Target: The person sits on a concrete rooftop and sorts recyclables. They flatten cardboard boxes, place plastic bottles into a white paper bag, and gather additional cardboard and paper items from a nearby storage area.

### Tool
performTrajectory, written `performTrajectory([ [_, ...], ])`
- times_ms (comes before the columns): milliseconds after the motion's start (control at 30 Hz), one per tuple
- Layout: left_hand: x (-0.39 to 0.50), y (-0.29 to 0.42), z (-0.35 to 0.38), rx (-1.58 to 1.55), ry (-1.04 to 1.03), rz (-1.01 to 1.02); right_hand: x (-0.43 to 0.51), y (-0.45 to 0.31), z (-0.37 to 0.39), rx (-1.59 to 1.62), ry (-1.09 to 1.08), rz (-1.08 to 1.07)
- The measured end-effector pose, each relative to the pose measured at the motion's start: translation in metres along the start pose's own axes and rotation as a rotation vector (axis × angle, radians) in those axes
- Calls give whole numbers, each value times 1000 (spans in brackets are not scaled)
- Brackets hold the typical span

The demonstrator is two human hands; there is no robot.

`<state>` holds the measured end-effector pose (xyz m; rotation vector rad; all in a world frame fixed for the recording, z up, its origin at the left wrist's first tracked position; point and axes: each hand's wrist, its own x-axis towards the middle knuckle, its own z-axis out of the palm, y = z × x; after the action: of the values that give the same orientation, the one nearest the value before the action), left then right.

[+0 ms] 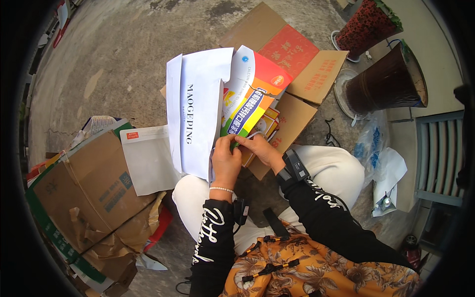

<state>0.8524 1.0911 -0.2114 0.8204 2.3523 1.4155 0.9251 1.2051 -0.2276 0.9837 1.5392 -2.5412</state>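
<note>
My left hand (225,160) and my right hand (262,149) meet fingertip to fingertip at the lower edge of a colourful printed carton (256,92), which looks flattened and has a torn slit. A thin white cord (254,134) runs at my right fingers, which are closed on it. Exactly what the left fingertips pinch is hidden. Left of the carton stands a white paper bag (200,111) with black lettering, close against my left hand. Under the carton, a yellow-and-red box (265,124) shows in part. All this rests over an opened cardboard box (297,117) in front of my knees.
A stack of flattened cardboard (89,196) tied with string lies at the left, a pale envelope (148,159) beside it. Two large plant pots, one red (365,29) and one brown (382,81), stand at the right. Clear plastic (371,144) and white paper (393,174) lie by my right knee.
</note>
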Motion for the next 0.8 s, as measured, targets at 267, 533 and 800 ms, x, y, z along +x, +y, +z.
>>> performTrajectory([
  [267, -49, 15, 16, -399, -237, -403, 0, -3, 7, 56, 259, 68],
  [533, -44, -2, 60, -1686, 88, -898, -10, -9, -9, -84, 159, 199],
  [800, -47, -7, 71, -1757, 240, -786, -22, -9, -38, 86, -244, 182],
])
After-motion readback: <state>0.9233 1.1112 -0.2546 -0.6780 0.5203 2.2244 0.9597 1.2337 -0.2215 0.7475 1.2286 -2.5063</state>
